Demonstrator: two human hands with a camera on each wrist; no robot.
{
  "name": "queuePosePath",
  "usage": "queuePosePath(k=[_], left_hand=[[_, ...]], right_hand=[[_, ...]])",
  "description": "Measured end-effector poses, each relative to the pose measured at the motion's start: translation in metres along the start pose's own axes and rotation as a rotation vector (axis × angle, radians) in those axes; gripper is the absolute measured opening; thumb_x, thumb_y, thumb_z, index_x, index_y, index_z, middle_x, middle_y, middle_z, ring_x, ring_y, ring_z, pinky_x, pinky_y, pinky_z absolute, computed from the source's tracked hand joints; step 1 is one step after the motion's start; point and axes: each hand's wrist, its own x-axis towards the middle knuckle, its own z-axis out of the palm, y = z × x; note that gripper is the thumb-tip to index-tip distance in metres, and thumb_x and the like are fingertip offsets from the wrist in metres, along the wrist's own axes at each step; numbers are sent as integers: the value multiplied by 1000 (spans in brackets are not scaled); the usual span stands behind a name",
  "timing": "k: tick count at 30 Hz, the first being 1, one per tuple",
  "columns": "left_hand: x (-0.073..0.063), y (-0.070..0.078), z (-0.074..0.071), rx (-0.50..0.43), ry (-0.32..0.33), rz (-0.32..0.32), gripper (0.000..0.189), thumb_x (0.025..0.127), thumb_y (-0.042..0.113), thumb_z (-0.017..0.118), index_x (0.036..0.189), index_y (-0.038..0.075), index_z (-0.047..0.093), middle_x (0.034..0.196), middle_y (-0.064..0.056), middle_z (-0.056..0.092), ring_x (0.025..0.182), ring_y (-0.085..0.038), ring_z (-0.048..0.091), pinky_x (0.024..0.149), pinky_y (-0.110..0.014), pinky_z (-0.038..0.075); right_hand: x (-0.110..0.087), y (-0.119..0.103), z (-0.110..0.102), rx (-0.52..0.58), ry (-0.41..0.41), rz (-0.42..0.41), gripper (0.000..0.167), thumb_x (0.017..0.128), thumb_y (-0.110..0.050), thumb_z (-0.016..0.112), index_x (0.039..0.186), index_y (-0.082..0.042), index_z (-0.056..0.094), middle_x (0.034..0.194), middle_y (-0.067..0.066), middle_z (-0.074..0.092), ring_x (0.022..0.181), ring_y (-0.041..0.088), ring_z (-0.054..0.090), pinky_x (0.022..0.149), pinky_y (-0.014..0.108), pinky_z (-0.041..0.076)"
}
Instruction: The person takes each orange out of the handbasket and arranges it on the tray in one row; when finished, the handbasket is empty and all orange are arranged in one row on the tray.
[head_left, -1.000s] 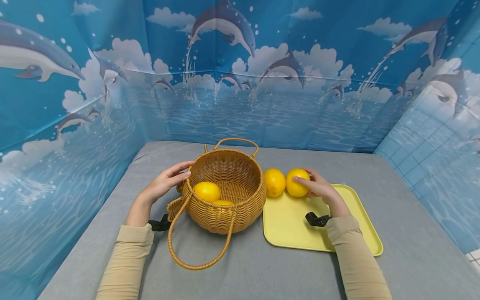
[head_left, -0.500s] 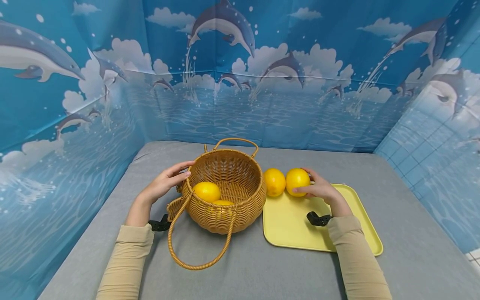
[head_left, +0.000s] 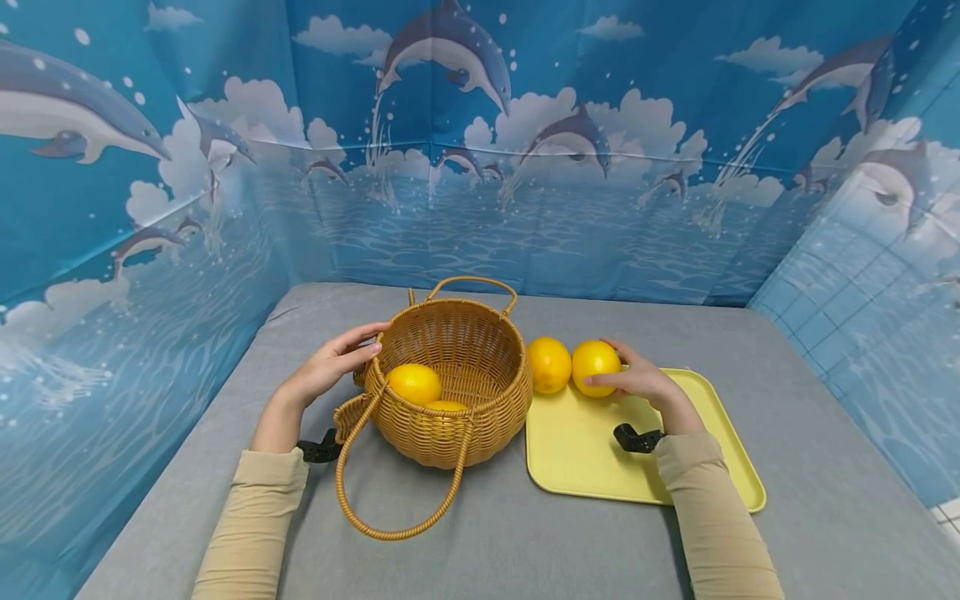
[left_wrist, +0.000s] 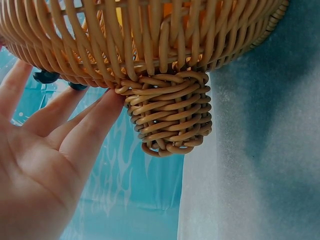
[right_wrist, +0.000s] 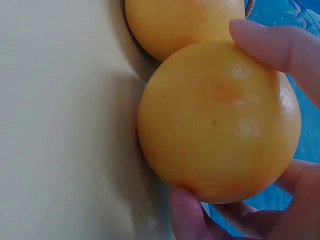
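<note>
- Faces a blue dolphin-print curtain, beyond both hands.
- Works over a gray surface, spread beneath both hands.
- Has a woven basket between the hands, just right of the left one, with one handle looping down on the near side.
- Has a yellow tray under the right hand and wrist.
- Wears tan sleeves, behind both hands.
- Touches the basket's rim with the left hand, fingers fairly straight and spread.
- Grips a yellow fruit with the right hand, thumb and fingers curved round it, well apart from the left; cannot tell whether it touches the tray.
- Shows a second fruit just left of the right hand's one, beside the basket.
- Shows two more fruits inside the basket, right of the left hand.
- Bears black wrist mounts, one behind each hand.
</note>
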Motion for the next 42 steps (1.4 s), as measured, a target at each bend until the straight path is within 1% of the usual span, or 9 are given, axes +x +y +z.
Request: queuePosePath(k=[8,18,23,26,29,31,37,40,42], left_hand=[[0,1,0,-7,-2,28,48,97,32,52,143,18,42,146,-9,35,132,-30,32,102,-54,30],[0,0,0,-5,-2,24,48,97,32,52,143,18,42,146,-9,35,132,-31,32,102,-54,31],[0,0,0,-7,-3,22,48,97,32,52,143,18,42,146,-8,35,132,-31,32,101,-54,31],[0,0,0,-8,-3,20,49,97,33,52,143,19,42,147,-8,35,132,-31,31,102,-54,30],[0,0,-1,-9,1,15,49,97,33,52,143,19,42,147,-8,35,132,-31,31,102,-54,30],[-1,0,-2,-10,3,13,49,97,34,53,143,19,42,147,-8,35,132,-31,32,102,-54,30],[-1,1,-1,-14,4,1,50,97,35,53,143,19,41,147,-9,34,133,-31,31,103,-55,30],[0,0,-1,-15,5,-3,50,97,35,53,143,20,41,147,-9,33,133,-31,31,104,-54,29],[0,0,0,-18,3,-2,50,97,34,53,143,20,41,147,-9,33,133,-31,31,103,-54,29]], right_hand=[[3,1,-1,-24,-20,-2,96,84,-30,71,151,-6,7,142,30,22,114,39,42,82,44,47],[0,0,-3,-39,-29,-4,101,81,-34,74,152,-8,6,143,31,19,116,40,41,82,41,49],[-2,0,-5,-27,-38,-6,101,82,-34,73,152,-8,5,146,32,15,122,44,37,90,47,45],[-4,-4,-7,-32,-45,-21,98,83,-34,72,152,-8,6,147,32,13,128,46,29,97,54,38],[-8,-10,-10,-49,-47,-50,95,84,-33,71,151,-7,10,148,30,13,131,48,23,101,59,30],[-10,-15,-12,-60,-28,-78,92,84,-33,71,151,-7,13,150,28,14,132,48,20,102,60,27],[-23,-29,-21,-56,88,-191,85,85,-31,71,150,-8,21,151,21,21,134,43,23,100,59,31],[-31,-40,-23,-42,111,-238,80,87,-29,70,149,-8,24,150,20,24,134,41,25,99,57,34],[-36,-51,-24,-36,109,-273,76,87,-27,69,148,-8,26,149,19,27,133,40,27,98,55,35]])
